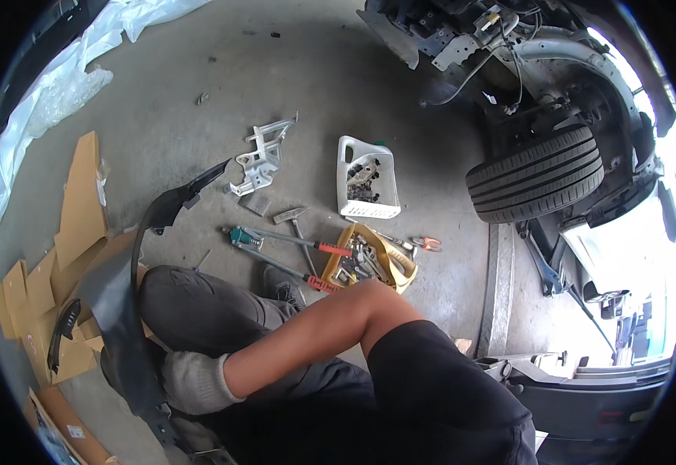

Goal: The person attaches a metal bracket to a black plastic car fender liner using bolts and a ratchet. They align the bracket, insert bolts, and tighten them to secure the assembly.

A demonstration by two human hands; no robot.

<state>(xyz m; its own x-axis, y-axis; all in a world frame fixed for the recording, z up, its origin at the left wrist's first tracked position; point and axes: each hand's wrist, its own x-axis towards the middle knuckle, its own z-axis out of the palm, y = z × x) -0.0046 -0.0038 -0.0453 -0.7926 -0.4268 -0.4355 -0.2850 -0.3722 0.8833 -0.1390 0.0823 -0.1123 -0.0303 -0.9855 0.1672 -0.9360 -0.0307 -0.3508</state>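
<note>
A dark curved car fender (pixel 118 304) stands on edge at my left, beside my bent knee (pixel 191 306). My right hand (pixel 196 383), in a grey knitted glove, reaches across my body to it. The hand looks closed at the fender's inner edge, its fingertips hidden. My left hand does not show. Past my knee lie bolt cutters (pixel 280 259) with red grips and a hammer (pixel 295 226). A yellow tray (pixel 400 266) of loose tools stands next to the grips.
Torn cardboard (pixel 80 198) and plastic wrap (pixel 39 116) lie at the left. Ahead are a metal bracket (pixel 260 159) and a white basket (pixel 369 209) of small dark parts. Pliers (pixel 429 244) lie right of the tray. At the right stands a car with an exposed tire (pixel 537 177) and a jack (pixel 553 280).
</note>
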